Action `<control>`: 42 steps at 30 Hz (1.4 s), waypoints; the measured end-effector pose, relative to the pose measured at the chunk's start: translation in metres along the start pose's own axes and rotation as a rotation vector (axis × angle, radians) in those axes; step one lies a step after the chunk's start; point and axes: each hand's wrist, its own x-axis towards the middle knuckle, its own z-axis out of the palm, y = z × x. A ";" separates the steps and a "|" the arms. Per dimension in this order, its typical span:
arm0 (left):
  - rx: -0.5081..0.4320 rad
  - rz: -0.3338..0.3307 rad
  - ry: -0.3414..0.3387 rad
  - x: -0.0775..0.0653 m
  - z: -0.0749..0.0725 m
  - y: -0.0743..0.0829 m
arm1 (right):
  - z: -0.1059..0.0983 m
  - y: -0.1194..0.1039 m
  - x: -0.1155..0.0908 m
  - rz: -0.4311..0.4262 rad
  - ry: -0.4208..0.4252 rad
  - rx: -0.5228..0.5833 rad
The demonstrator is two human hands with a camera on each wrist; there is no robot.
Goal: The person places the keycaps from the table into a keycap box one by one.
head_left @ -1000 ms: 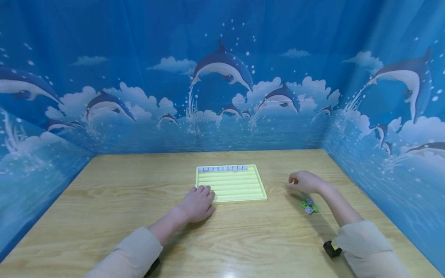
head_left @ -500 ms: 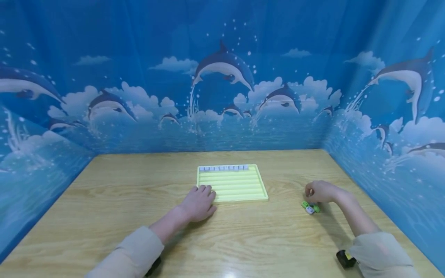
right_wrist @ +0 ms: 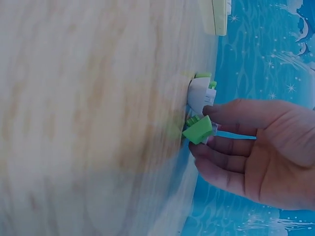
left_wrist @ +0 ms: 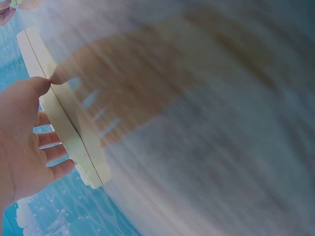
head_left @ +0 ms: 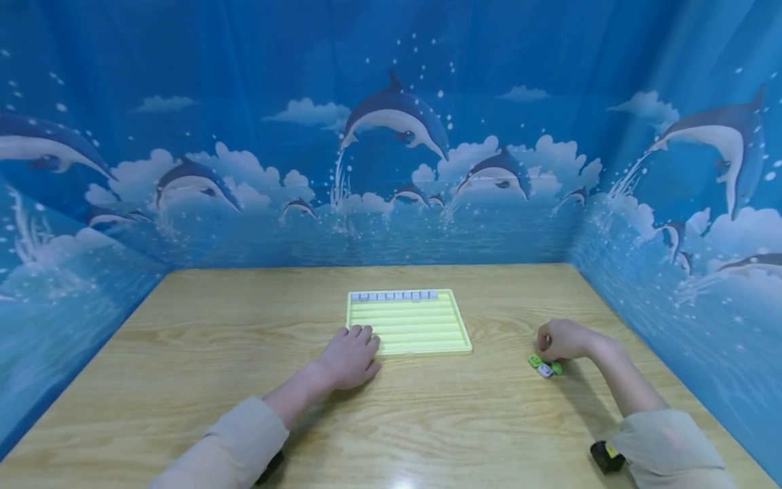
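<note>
- Left hand sits on the near-left corner of the pale yellow-green tray. Fingers released, extended over the tray; thumb against its near side.
- Tray lies flat on the wood-grain worktop, around the middle, toward the back. Ridged in parallel rows.
- One line of small white-lilac blocks runs along the far row, from the left end, stopping short of the right end.
- Right hand is down at a small cluster of loose pieces, right of the tray and well apart from it.
- Right fingers are curled, thumb and fingertips either side of the pieces. Can't tell if they're grasping one; a green piece blocks the wrist view.
- Cluster in the head view: green piece at left, white piece nearest the person, second green piece at right, partly hidden.
- Both forearms in light sleeves; black device with a yellow patch at the right cuff.
- Blue dolphin-print curtain behind and at both sides.
</note>
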 end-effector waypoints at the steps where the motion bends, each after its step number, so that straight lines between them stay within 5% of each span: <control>1: -0.001 0.000 0.000 0.000 0.000 0.000 | 0.000 0.000 0.000 0.002 -0.002 0.003; 9: -0.020 0.003 -0.004 0.000 0.001 0.001 | -0.002 -0.003 -0.006 0.059 -0.025 0.083; 18: 0.000 0.006 0.001 0.000 0.000 0.001 | -0.005 -0.004 -0.007 0.020 0.037 0.076; 33: 0.013 0.016 0.024 0.002 0.002 0.001 | -0.002 -0.010 0.005 -0.049 0.266 0.040; 42: -0.014 0.010 0.027 0.001 0.001 0.000 | -0.009 -0.026 0.016 -0.053 0.320 0.040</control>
